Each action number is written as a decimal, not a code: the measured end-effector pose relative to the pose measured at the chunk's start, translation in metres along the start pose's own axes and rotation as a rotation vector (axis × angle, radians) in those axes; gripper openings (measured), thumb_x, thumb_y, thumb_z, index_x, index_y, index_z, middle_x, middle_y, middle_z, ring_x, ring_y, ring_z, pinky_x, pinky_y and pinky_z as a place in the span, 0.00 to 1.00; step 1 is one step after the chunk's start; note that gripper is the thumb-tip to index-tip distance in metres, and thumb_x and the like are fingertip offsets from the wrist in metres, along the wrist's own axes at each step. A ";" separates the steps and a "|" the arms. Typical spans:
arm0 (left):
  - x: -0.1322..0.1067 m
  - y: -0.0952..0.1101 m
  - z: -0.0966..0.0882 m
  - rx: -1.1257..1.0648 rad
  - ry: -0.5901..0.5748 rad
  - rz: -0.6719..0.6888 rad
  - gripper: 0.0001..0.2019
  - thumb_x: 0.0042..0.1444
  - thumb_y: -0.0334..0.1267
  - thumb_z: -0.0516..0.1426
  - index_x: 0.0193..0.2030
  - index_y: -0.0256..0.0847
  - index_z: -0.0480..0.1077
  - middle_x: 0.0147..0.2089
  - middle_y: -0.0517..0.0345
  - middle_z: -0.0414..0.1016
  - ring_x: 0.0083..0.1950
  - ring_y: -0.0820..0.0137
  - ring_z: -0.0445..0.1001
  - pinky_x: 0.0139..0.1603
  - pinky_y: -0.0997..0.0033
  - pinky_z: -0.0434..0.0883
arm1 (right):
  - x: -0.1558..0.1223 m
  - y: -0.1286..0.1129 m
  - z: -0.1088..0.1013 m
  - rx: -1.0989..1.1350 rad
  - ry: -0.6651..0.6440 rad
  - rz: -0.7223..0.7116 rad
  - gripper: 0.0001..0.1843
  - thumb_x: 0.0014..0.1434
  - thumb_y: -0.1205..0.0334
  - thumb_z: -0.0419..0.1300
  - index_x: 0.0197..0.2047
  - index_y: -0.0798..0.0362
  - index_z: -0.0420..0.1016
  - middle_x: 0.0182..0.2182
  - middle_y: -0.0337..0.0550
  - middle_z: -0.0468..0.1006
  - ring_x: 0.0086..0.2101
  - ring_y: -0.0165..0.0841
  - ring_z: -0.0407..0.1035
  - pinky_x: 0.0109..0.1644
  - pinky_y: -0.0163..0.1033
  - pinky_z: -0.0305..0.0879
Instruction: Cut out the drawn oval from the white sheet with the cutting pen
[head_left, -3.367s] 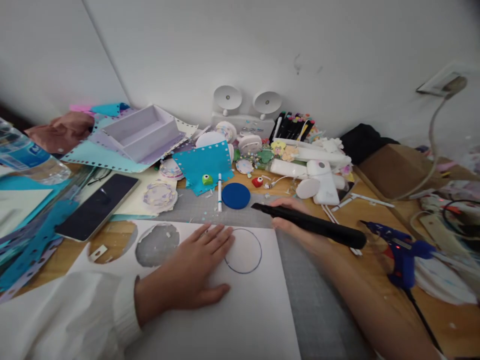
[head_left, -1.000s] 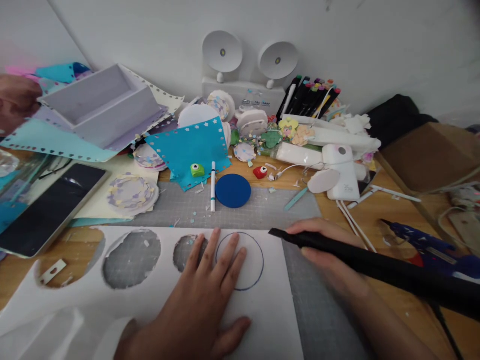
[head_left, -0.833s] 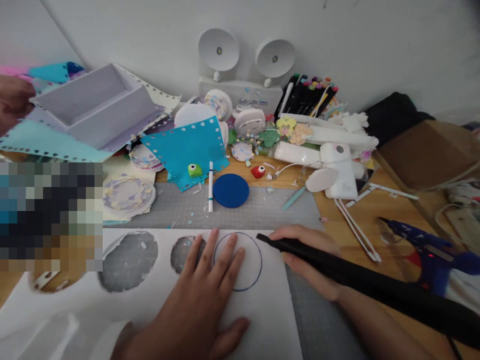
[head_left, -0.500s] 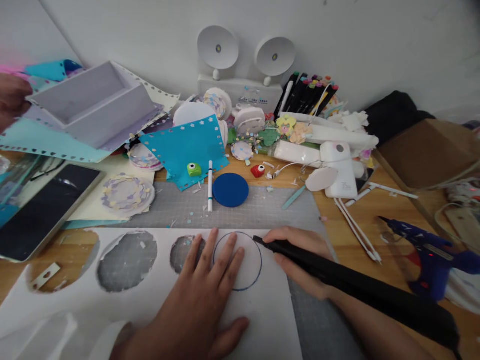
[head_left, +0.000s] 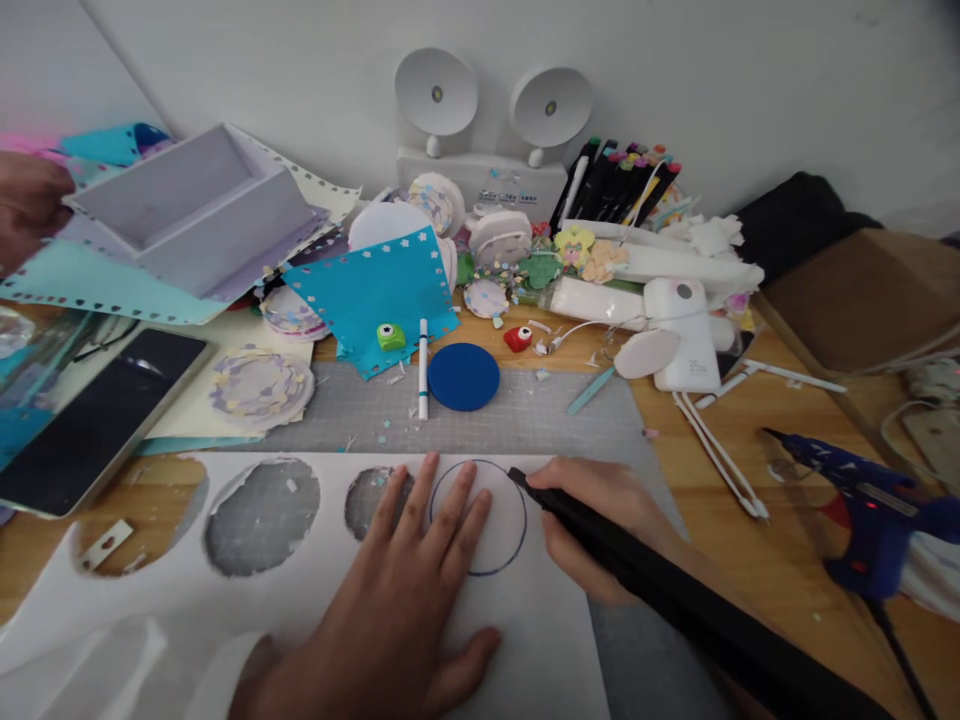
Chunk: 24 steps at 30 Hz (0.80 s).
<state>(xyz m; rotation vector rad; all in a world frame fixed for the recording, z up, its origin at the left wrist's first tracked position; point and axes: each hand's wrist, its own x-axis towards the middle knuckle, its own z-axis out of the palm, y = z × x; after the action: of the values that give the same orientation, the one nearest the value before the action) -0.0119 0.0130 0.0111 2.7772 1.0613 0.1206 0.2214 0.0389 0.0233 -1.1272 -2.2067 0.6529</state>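
Under both hands lies a white foam sheet (head_left: 540, 620) with round holes cut through its left part. A blue circle outline (head_left: 526, 515) is drawn on it. My left hand (head_left: 420, 560) is open, its fingers spread flat on the sheet and partly over the outline. My right hand (head_left: 592, 520) is closed around a long black pen-shaped cutter (head_left: 637, 560), whose tip meets the outline's upper right edge. Beyond the sheet lie a blue disc (head_left: 463, 377) and a white marker (head_left: 423, 370) beside it.
A grey cutting mat (head_left: 360, 410) lies beneath the sheet. At right is a blue glue gun (head_left: 862, 500) with a cord; a teal craft knife (head_left: 591, 390) and white power bank (head_left: 679, 340) lie behind. At left are a phone (head_left: 105, 410), a lilac box (head_left: 202, 210) and another person's hand (head_left: 30, 205).
The cutter's rear end has swung down and toward me, while its tip stays at the outline's upper right. My left hand keeps its place on the sheet. The view shifts slightly.
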 end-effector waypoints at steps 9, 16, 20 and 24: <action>0.000 0.000 0.000 0.003 -0.012 0.001 0.43 0.55 0.54 0.55 0.72 0.33 0.46 0.74 0.38 0.43 0.73 0.37 0.37 0.67 0.36 0.44 | -0.002 -0.004 -0.007 0.031 -0.036 0.012 0.12 0.51 0.70 0.54 0.40 0.50 0.63 0.20 0.33 0.65 0.19 0.29 0.62 0.24 0.34 0.55; -0.002 0.000 0.002 -0.033 -0.039 -0.008 0.43 0.55 0.54 0.55 0.72 0.33 0.45 0.74 0.39 0.41 0.73 0.37 0.34 0.67 0.34 0.43 | -0.007 -0.003 -0.011 0.055 -0.043 0.092 0.12 0.50 0.72 0.54 0.37 0.49 0.67 0.20 0.32 0.65 0.20 0.28 0.62 0.25 0.33 0.56; -0.001 -0.001 -0.001 -0.076 -0.060 0.002 0.42 0.55 0.50 0.56 0.72 0.33 0.47 0.74 0.39 0.41 0.73 0.38 0.31 0.67 0.34 0.45 | -0.007 0.007 -0.020 0.210 0.164 0.234 0.10 0.52 0.70 0.54 0.36 0.47 0.71 0.24 0.34 0.71 0.24 0.29 0.66 0.26 0.33 0.58; 0.001 0.002 -0.005 -0.089 -0.101 0.105 0.38 0.56 0.40 0.55 0.71 0.30 0.48 0.73 0.40 0.43 0.74 0.49 0.41 0.70 0.46 0.51 | 0.000 0.021 -0.019 0.420 0.200 0.287 0.08 0.55 0.65 0.59 0.39 0.47 0.70 0.28 0.35 0.71 0.27 0.30 0.65 0.27 0.33 0.59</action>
<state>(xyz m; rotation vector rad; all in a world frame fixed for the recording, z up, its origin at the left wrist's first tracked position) -0.0104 0.0128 0.0165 2.7271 0.8657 0.0390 0.2460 0.0530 0.0229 -1.2284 -1.6531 1.0205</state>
